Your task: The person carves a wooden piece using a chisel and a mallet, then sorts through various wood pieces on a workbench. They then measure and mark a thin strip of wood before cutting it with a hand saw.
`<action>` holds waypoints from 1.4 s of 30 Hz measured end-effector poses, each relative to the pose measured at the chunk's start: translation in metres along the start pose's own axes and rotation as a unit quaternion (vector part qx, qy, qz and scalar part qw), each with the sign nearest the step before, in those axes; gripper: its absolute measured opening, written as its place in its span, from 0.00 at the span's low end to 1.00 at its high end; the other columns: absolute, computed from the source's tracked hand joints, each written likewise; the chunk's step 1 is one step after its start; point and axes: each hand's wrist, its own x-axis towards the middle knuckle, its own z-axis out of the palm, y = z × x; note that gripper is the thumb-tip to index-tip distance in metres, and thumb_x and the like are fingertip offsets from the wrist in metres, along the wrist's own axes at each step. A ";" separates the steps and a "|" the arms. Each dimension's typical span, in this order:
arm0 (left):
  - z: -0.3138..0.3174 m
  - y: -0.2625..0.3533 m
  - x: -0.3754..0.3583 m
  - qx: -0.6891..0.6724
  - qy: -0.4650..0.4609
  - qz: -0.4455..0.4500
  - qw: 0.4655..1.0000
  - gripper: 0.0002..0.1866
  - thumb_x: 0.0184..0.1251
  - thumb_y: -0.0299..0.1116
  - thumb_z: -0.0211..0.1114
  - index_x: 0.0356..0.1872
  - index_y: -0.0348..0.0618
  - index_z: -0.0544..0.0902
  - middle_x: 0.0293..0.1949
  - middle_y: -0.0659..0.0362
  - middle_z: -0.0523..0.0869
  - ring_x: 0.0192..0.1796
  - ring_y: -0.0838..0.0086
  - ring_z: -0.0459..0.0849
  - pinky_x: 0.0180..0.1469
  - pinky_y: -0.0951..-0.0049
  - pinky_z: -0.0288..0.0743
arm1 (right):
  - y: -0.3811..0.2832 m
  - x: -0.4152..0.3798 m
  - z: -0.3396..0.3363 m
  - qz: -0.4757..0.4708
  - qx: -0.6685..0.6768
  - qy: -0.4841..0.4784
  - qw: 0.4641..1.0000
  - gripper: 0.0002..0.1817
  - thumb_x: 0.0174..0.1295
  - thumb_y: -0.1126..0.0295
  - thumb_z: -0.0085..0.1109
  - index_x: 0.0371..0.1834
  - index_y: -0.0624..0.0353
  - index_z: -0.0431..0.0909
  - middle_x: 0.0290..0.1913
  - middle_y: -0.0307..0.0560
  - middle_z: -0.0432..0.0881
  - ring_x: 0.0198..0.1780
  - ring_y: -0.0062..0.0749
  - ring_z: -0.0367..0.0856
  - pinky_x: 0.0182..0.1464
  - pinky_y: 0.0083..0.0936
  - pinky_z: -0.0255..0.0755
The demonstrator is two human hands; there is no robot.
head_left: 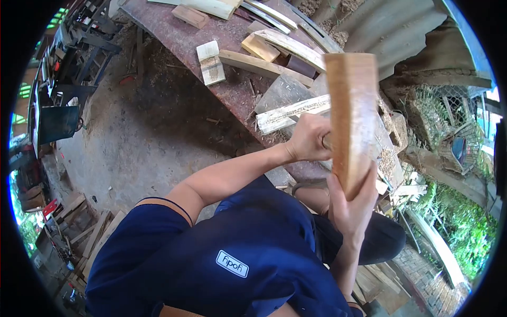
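Left hand (311, 137): curled tight, beside the wooden piece's left face, around something mostly hidden (a rounded end peeks out).
Wooden piece (353, 116): long axis running up the view, slightly bowed, far end pointing away from the torso.
Right hand (349, 208): clasping its near end, digits either side.

I've got a reddish, dusty surface (154, 20); notched pale block (211, 62) near its edge. Grey corrugated sheet (398, 31) beyond it, green plants (465, 224) far right. On my left, concrete floor (124, 140); scrap planks (95, 239) lower left. Wood shavings (338, 39) by the sheet.
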 end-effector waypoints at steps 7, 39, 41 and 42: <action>-0.002 0.004 -0.001 -0.009 -0.018 0.001 1.000 0.11 0.39 0.30 0.72 0.28 0.47 0.81 0.24 0.56 0.83 0.27 0.57 0.81 0.31 0.70 0.75 | 0.002 -0.003 0.006 0.063 0.049 -0.004 0.997 0.32 0.54 0.59 0.69 0.53 0.70 0.66 0.34 0.60 0.80 0.34 0.49 0.83 0.40 0.38 0.73; -0.067 -0.056 -0.011 0.460 -0.377 -0.156 0.788 0.32 0.48 0.52 0.74 0.51 0.44 0.78 0.50 0.56 0.78 0.37 0.58 0.87 0.36 0.57 0.81 | 0.038 -0.011 0.013 0.139 0.185 0.062 0.971 0.24 0.57 0.60 0.68 0.46 0.66 0.69 0.35 0.50 0.77 0.36 0.32 0.76 0.42 0.30 0.71; -0.069 -0.065 0.000 0.459 -0.341 -0.160 0.804 0.31 0.48 0.51 0.74 0.52 0.46 0.78 0.49 0.57 0.78 0.38 0.59 0.88 0.37 0.57 0.81 | 0.038 -0.011 0.011 0.136 0.183 0.046 0.973 0.25 0.57 0.60 0.68 0.46 0.66 0.69 0.35 0.51 0.78 0.37 0.32 0.76 0.42 0.31 0.72; -0.071 -0.069 0.005 0.458 -0.343 -0.162 0.804 0.31 0.48 0.51 0.74 0.52 0.46 0.78 0.49 0.57 0.78 0.38 0.59 0.88 0.37 0.57 0.81 | 0.037 -0.013 0.011 0.138 0.182 0.044 0.972 0.25 0.57 0.60 0.68 0.46 0.66 0.69 0.35 0.51 0.78 0.37 0.32 0.76 0.42 0.31 0.72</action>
